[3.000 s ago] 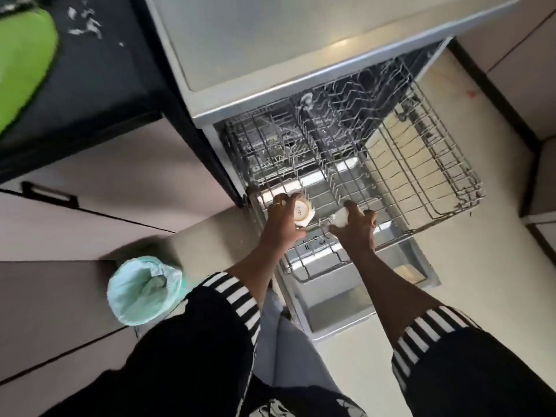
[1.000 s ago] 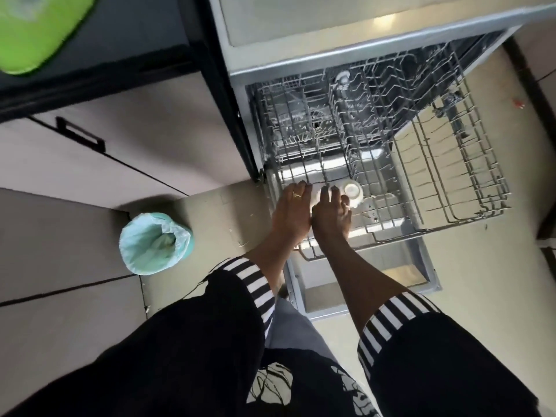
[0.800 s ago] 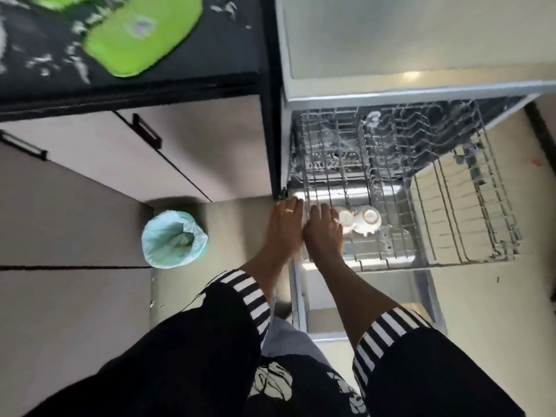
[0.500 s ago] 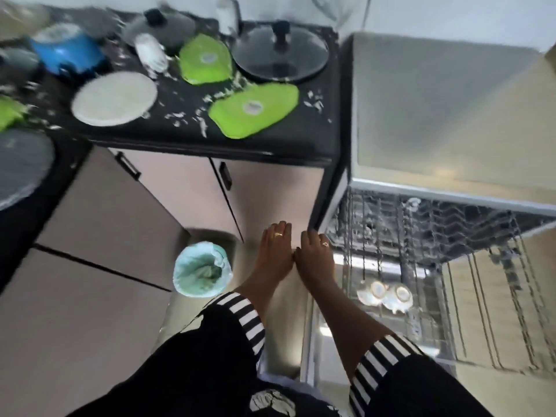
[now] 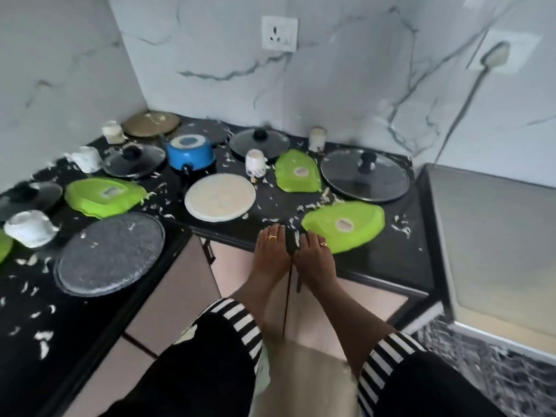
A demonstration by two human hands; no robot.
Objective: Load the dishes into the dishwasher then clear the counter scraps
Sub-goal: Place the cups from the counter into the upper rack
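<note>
- The black L-shaped bench (image 5: 388, 263) spreads ahead of my two hands and round to their left, and it carries the dishes.
- The grey flat-topped dishwasher (image 5: 493, 236) stands to the right of the hands, against the bench's end.
- A grey speckled round plate (image 5: 109, 254) lies well to the left of the left hand.
- A round glass lid with a black knob (image 5: 365, 176) sits beyond the right hand, near the wall.
- A lime-green plastic plate (image 5: 343, 225) lies just right of the right hand's fingertips; I cannot tell if they touch.
- A white round plate (image 5: 219, 197) lies ahead and left of the left hand.
- The left hand (image 5: 270, 257) and right hand (image 5: 314, 260) lie side by side, palms down, fingers straight, with the tips over the bench's front edge. Neither holds anything.
- A blue pot (image 5: 191, 152) stands farther ahead, left of both hands.
- A white cup (image 5: 255, 164) stands beyond the fingertips.
- White scraps (image 5: 401, 230) are strewn around all of these.
</note>
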